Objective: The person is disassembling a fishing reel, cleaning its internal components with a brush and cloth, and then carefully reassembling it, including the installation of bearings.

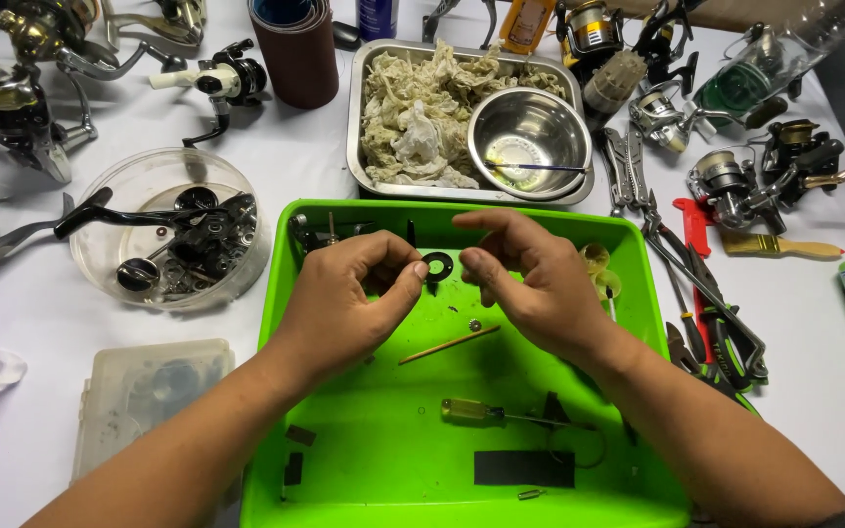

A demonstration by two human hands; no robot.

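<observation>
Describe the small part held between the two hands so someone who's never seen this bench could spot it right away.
Find the bright green tray in the middle of the white table. Above its upper half, the left hand and right hand meet, pinching a small black ring between their fingertips. It is the only flat, dark washer with a round hole there; the wooden stick and screwdriver below are long and thin.

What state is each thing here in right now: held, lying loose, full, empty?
Black ring: pinched between both hands.
Left hand: fingers closed on ring.
Right hand: fingertips on ring.
Green tray: holds loose parts.
Screwdriver: lying in tray.
Wooden stick: lying in tray.
Steel bowl: nearly empty.
Metal pan: full of rags.
</observation>
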